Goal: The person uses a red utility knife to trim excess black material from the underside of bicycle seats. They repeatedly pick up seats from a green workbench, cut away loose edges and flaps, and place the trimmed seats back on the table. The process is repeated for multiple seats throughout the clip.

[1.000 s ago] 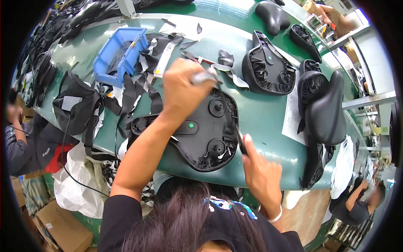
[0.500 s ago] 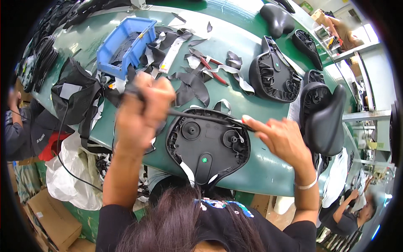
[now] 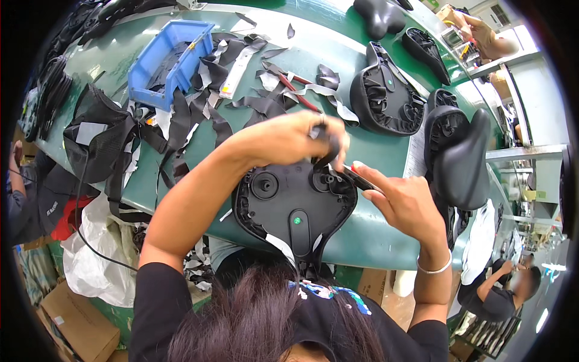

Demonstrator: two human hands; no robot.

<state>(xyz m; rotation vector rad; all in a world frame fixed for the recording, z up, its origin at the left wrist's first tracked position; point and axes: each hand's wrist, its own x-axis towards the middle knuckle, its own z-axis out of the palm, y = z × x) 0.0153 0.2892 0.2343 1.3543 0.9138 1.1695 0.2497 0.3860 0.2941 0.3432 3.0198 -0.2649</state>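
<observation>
An upside-down black bicycle saddle (image 3: 271,208) lies at the table's near edge, its plastic base facing up and its narrow nose toward me. Over the far right part of its rim, my left hand (image 3: 310,140) is closed on a loose, curled black strip of cover material (image 3: 326,158). My right hand (image 3: 410,205) is closed on a slim dark-handled knife (image 3: 360,180), its tip pointing at the strip beside my left fingers. Part of the saddle's far edge is hidden behind my left hand and forearm. Pale strips (image 3: 281,246) show along the nose.
A blue bin (image 3: 148,98) and black and white offcuts (image 3: 220,123) lie far left, with red-handled pliers (image 3: 298,96) nearby. More saddles (image 3: 386,99) stand to the right. A black mesh bag (image 3: 96,148) sits at left. Co-workers (image 3: 500,289) are at the sides.
My left hand has swung right from the left of the saddle to beside my right hand, bringing the strip along. The strip was stretched taut before and now hangs curled.
</observation>
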